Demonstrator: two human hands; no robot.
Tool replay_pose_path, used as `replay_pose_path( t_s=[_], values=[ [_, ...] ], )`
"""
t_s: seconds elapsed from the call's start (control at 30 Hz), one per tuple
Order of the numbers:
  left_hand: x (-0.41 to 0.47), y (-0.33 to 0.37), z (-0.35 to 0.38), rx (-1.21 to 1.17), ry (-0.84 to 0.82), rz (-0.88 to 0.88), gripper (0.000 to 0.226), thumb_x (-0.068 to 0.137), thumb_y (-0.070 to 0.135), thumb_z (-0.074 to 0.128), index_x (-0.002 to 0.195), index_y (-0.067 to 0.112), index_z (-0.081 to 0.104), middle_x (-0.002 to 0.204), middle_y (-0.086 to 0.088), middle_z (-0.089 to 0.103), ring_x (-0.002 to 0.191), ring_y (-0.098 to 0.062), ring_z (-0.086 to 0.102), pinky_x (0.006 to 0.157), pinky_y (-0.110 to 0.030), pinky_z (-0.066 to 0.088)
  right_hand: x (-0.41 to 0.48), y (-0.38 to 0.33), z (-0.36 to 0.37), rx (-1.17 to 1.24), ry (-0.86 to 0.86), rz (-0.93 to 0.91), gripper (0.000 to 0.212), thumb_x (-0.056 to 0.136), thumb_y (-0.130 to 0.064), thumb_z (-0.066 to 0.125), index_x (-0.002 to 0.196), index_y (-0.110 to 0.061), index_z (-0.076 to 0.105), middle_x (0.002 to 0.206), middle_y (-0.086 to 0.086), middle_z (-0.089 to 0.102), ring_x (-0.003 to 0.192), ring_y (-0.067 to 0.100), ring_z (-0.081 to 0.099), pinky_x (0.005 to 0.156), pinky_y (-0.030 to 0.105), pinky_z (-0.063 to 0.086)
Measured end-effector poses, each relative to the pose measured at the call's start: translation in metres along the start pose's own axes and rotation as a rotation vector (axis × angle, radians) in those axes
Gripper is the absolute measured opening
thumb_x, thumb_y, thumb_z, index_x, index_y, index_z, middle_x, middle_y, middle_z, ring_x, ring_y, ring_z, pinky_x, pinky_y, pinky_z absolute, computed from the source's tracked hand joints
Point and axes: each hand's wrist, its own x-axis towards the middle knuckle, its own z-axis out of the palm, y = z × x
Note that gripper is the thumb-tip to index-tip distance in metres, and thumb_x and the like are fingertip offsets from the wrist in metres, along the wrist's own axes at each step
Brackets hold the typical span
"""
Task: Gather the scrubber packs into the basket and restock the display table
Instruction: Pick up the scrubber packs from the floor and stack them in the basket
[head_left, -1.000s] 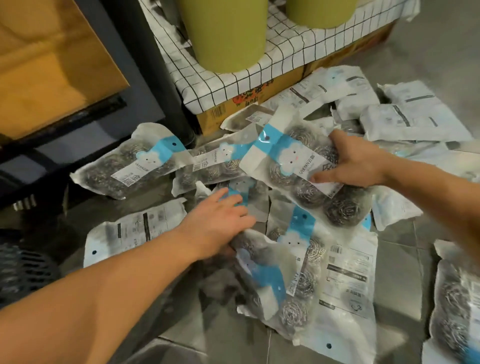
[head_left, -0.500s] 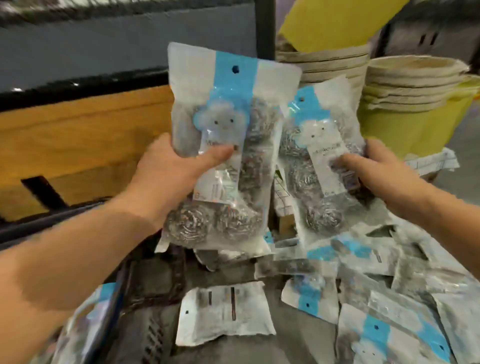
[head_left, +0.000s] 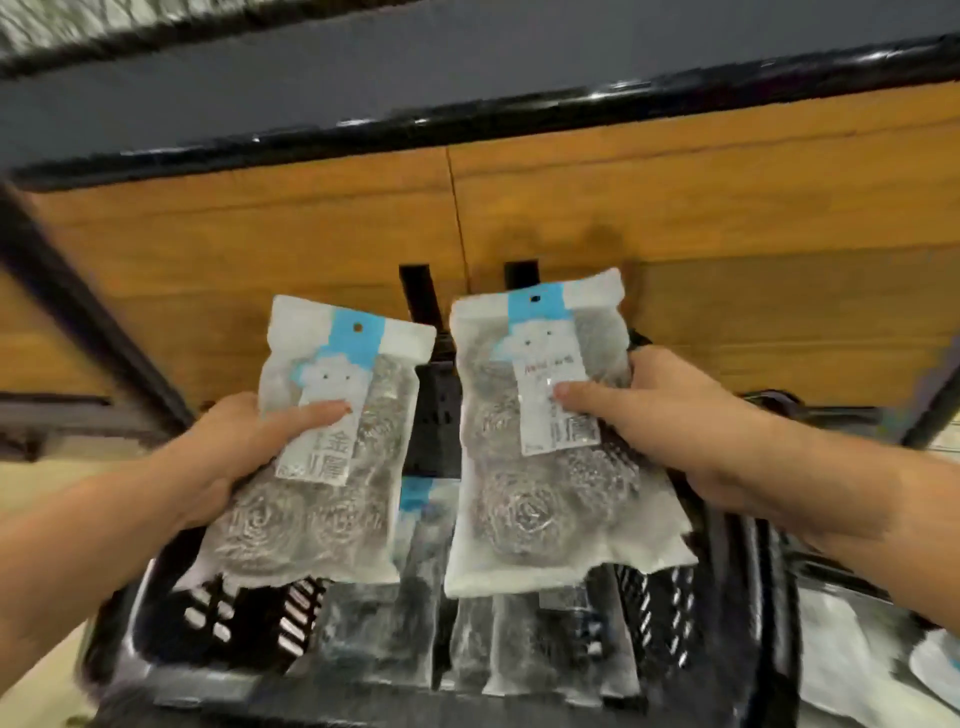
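Note:
My left hand (head_left: 228, 452) grips a clear pack of steel scrubbers (head_left: 317, 467) with a blue header, thumb across its label. In my right hand (head_left: 670, 415) is a second scrubber pack (head_left: 545, 457), held the same way. Both packs hang upright, side by side, just above a black slotted basket (head_left: 675, 623). Several more scrubber packs (head_left: 540, 644) lie inside the basket beneath them.
Behind the basket stands a wooden display unit (head_left: 675, 208) with a black metal rim and black legs. A loose scrubber pack (head_left: 935, 660) lies on the floor at the lower right, outside the basket.
Both hands picked packs up from the pile on the floor and carried them left, and they now hold the packs over the black basket. The view turned away from the floor pile.

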Motion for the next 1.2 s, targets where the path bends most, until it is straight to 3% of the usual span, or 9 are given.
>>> replay_pose_path(
  t_s=[0.1, 0.2, 0.4, 0.5, 0.6, 0.7, 0.83, 0.97, 1.2],
  values=[
    [0.042, -0.04, 0.001, 0.141, 0.005, -0.09, 0.055, 0.067, 0.038, 0.089, 0.109, 0.009, 0.071, 0.091, -0.008, 0.075, 0.084, -0.029, 0.07, 0.076, -0.038, 0.057, 0.015, 0.027, 0.038, -0.08, -0.058, 0.186, 0.018, 0.092, -0.027, 0.069, 0.107, -0.018, 0.073, 0.087, -0.011, 0.077, 0.077, 0.006, 0.071, 0.061, 0.02, 0.053],
    [0.072, -0.066, 0.007, 0.391, 0.038, -0.057, 0.064, 0.074, 0.046, 0.083, 0.118, 0.004, 0.065, 0.102, -0.006, 0.068, 0.088, -0.023, 0.062, 0.071, -0.03, 0.044, 0.025, 0.055, 0.045, -0.336, -0.071, 0.378, 0.041, 0.092, -0.029, 0.067, 0.121, -0.003, 0.058, 0.115, 0.0, 0.064, 0.092, 0.014, 0.062, 0.068, 0.026, 0.051],
    [0.095, -0.103, 0.013, 1.07, -0.152, 0.129, 0.101, 0.086, 0.044, 0.068, 0.149, -0.004, 0.007, 0.151, -0.025, 0.03, 0.139, -0.039, 0.037, 0.101, -0.032, 0.04, 0.023, 0.078, 0.057, -1.19, -0.275, 0.369, 0.062, 0.093, -0.017, 0.05, 0.142, 0.002, 0.018, 0.139, 0.021, 0.042, 0.115, 0.033, 0.052, 0.091, 0.034, 0.042],
    [0.095, -0.108, 0.014, 1.147, -0.247, 0.194, 0.108, 0.078, 0.046, 0.069, 0.156, 0.023, -0.002, 0.144, -0.018, 0.026, 0.129, -0.04, 0.045, 0.108, -0.044, 0.041, 0.02, 0.079, 0.063, -1.299, -0.363, 0.317, 0.065, 0.095, -0.014, 0.046, 0.149, -0.004, 0.012, 0.142, 0.018, 0.037, 0.128, 0.033, 0.044, 0.102, 0.036, 0.042],
    [0.089, -0.103, 0.016, 1.207, -0.435, 0.119, 0.086, 0.085, 0.044, 0.064, 0.155, 0.03, 0.015, 0.138, -0.015, 0.029, 0.108, -0.027, 0.055, 0.105, -0.032, 0.043, 0.023, 0.08, 0.062, -1.404, -0.42, 0.34, 0.062, 0.095, -0.022, 0.044, 0.151, -0.01, 0.02, 0.137, 0.016, 0.043, 0.124, 0.033, 0.05, 0.102, 0.038, 0.045],
    [0.079, -0.099, 0.021, 1.24, -0.516, 0.124, 0.063, 0.099, 0.035, 0.049, 0.154, 0.019, 0.022, 0.139, -0.014, 0.032, 0.077, -0.012, 0.042, 0.078, -0.005, 0.036, 0.027, 0.076, 0.068, -1.449, -0.428, 0.372, 0.06, 0.094, -0.026, 0.045, 0.151, -0.015, 0.026, 0.14, 0.013, 0.047, 0.125, 0.033, 0.054, 0.101, 0.04, 0.047],
    [0.075, -0.096, 0.016, 1.301, -0.474, 0.118, 0.078, 0.089, 0.041, 0.062, 0.153, 0.027, 0.021, 0.127, -0.01, 0.03, 0.098, -0.022, 0.057, 0.1, -0.026, 0.046, 0.026, 0.084, 0.068, -1.346, -0.584, 0.362, 0.056, 0.093, -0.029, 0.058, 0.143, -0.012, 0.038, 0.121, 0.011, 0.065, 0.103, 0.026, 0.069, 0.084, 0.033, 0.057],
    [0.062, -0.076, 0.018, 1.301, -0.381, 0.245, 0.07, 0.088, 0.047, 0.065, 0.146, 0.027, 0.03, 0.113, 0.0, 0.039, 0.094, -0.008, 0.053, 0.088, -0.026, 0.041, 0.027, 0.087, 0.065, -1.392, -0.676, 0.253, 0.039, 0.091, -0.03, 0.057, 0.128, -0.017, 0.055, 0.115, 0.007, 0.07, 0.094, 0.026, 0.071, 0.083, 0.035, 0.058],
    [-0.009, 0.03, 0.097, 0.789, -0.146, 0.607, 0.08, 0.074, 0.065, 0.07, 0.139, 0.024, 0.049, 0.124, -0.002, 0.059, 0.1, -0.019, 0.062, 0.09, -0.035, 0.051, 0.002, 0.006, -0.048, -1.081, -0.109, -0.301, 0.041, 0.094, -0.043, 0.057, 0.127, -0.018, 0.058, 0.102, -0.001, 0.068, 0.091, 0.019, 0.059, 0.08, 0.029, 0.046]
  ],
)
